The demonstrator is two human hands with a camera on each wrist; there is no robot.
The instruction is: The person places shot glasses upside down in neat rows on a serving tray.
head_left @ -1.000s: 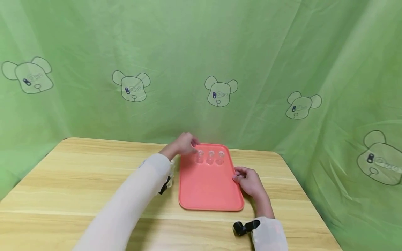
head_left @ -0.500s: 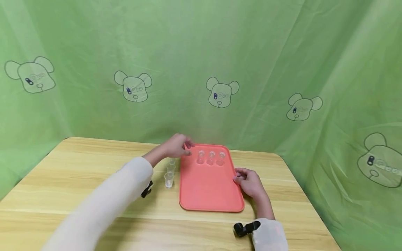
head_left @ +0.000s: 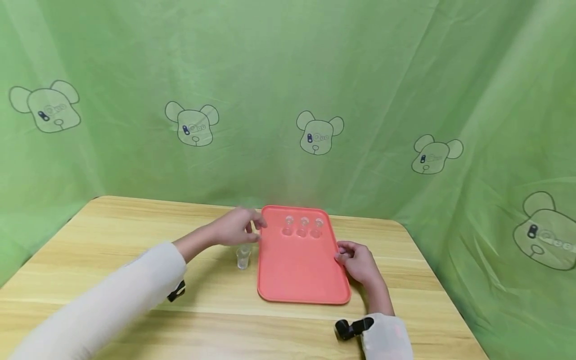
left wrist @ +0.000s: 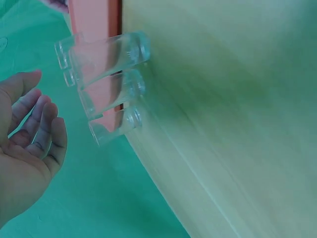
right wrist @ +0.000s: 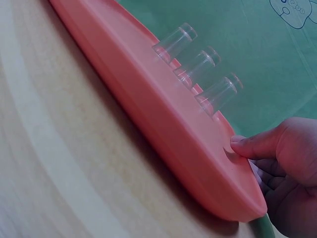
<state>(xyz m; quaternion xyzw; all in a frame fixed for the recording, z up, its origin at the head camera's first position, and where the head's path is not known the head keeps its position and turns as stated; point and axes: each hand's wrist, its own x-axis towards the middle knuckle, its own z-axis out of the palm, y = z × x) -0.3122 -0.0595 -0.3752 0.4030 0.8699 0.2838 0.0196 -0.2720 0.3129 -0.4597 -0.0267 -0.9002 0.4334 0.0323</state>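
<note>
A pink-red rectangular tray (head_left: 302, 272) lies on the table. Across its far part stand three small clear cups (right wrist: 198, 68) in a row, wide ends down. My right hand (head_left: 357, 261) pinches the tray's right rim, thumb (right wrist: 257, 146) on the inner side and fingers outside. My left hand (head_left: 236, 227) hovers by the tray's left edge, fingers loosely bent and holding nothing. Close under it, a line of clear cups (left wrist: 109, 57) stands upright on the table beside the tray. The head view shows the nearest cup (head_left: 243, 257); the hand hides those behind it.
The light wood table (head_left: 112, 240) stretches out on both sides of the tray. Green cloth (head_left: 252, 75) with printed bear heads hangs behind the table and along its right side. Black wrist cameras (head_left: 353, 328) sit on both sleeves.
My left hand has drawn back from the tray's far left corner, moving left and nearer to me, over the standing cups. The right hand and the cups on the tray stay put.
</note>
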